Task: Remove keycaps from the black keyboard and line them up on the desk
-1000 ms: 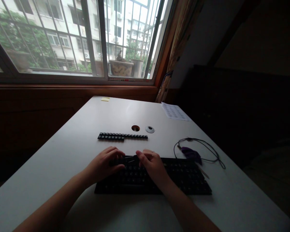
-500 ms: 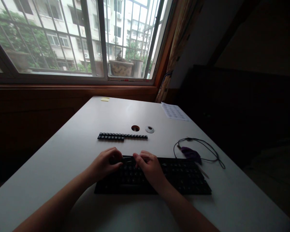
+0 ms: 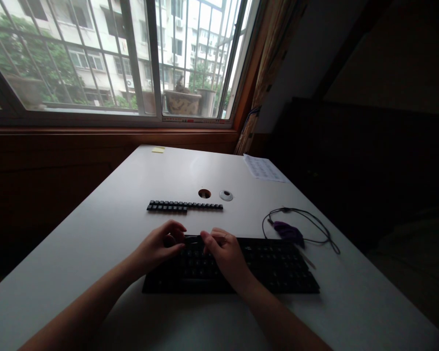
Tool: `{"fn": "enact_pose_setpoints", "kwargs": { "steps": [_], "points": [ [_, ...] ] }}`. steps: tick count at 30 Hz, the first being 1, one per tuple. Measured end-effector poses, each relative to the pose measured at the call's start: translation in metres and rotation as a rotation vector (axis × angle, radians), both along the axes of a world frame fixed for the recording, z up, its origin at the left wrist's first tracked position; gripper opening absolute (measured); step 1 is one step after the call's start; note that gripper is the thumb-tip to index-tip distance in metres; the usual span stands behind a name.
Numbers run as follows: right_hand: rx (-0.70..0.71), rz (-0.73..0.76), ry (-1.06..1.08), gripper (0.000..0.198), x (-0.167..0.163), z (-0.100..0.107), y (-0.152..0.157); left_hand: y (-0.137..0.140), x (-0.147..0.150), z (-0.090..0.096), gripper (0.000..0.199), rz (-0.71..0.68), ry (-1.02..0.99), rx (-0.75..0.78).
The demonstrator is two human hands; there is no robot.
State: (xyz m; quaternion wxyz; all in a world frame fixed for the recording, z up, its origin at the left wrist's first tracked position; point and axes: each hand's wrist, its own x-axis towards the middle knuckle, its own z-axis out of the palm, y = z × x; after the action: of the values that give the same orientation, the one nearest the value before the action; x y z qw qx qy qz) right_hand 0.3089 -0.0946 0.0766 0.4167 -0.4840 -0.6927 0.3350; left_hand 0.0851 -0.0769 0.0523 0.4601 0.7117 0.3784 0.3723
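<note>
So the long black plastic keyboard (image 3: 278, 275) is lying flat on the white desk (image 3: 95, 229), right under both hands. The right hand (image 3: 221, 246) has thumb and forefinger pinched on a thin dark tool with pale prongs (image 3: 193, 239), while the left hand (image 3: 163, 246) curls over the keyboard's far left corner, thumb and forefinger tips apart; can't tell if anything's between them, it's too dark. Past the keyboard sit two rows of small black keycaps (image 3: 168, 208). I'd guess those are feather-light, hard and a bit slick, so pinch them by the sides. The prongs look springy and bendable, so grip the handle end. The keyboard's probably stiff, moderately light; lift by both short ends.
</note>
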Motion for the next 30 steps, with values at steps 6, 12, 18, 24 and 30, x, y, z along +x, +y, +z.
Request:
{"fn": "enact_pose_setpoints", "kwargs": {
  "steps": [6, 12, 18, 24, 30],
  "points": [
    [0.018, 0.042, -0.006, 0.047, -0.0010, -0.0027, -0.0029, -0.0004, 0.0020, 0.0041, 0.024, 0.019, 0.060, -0.026],
    [0.010, 0.025, -0.005, 0.048, -0.0024, -0.0035, -0.0036, 0.0010, 0.0016, 0.0061, 0.020, 0.022, 0.027, -0.040],
    [-0.039, -0.038, 0.041, 0.049, -0.0058, -0.0050, -0.0029, -0.0017, 0.0013, 0.0080, 0.018, 0.033, 0.046, 0.019],
    [-0.020, -0.074, 0.047, 0.050, -0.0085, -0.0038, -0.0041, 0.0003, 0.0017, 0.0085, 0.013, 0.044, 0.078, 0.125],
    [0.017, -0.072, 0.073, 0.048, -0.0092, -0.0042, -0.0047, 0.0002, 0.0018, 0.0086, 0.009, 0.090, 0.055, 0.183]
  ]
}}
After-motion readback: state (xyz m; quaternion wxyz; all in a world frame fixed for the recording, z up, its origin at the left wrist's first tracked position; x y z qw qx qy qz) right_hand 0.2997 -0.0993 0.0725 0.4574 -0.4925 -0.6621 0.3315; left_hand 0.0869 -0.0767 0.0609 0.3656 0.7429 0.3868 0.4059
